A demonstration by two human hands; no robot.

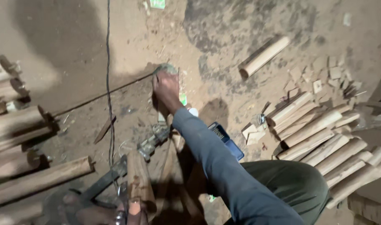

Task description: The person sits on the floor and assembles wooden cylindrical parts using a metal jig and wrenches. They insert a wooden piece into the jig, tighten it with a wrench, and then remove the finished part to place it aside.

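The right hand (165, 85) stretches out over the dusty floor (74, 50), fingers closed onto a small round greenish object (167, 68) lying there, best gripped firmly and lifted straight up, clear of the thin cord (108, 83); the left hand is out of view.

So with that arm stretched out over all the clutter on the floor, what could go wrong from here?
The right hand reaches far forward to a greenish thing on the dirt, so the person might overbalance onto the metal tool below the sleeve. The thin cable across the ground could snag. The stacked wooden billets on the right could roll if bumped. The left hand is out of view.
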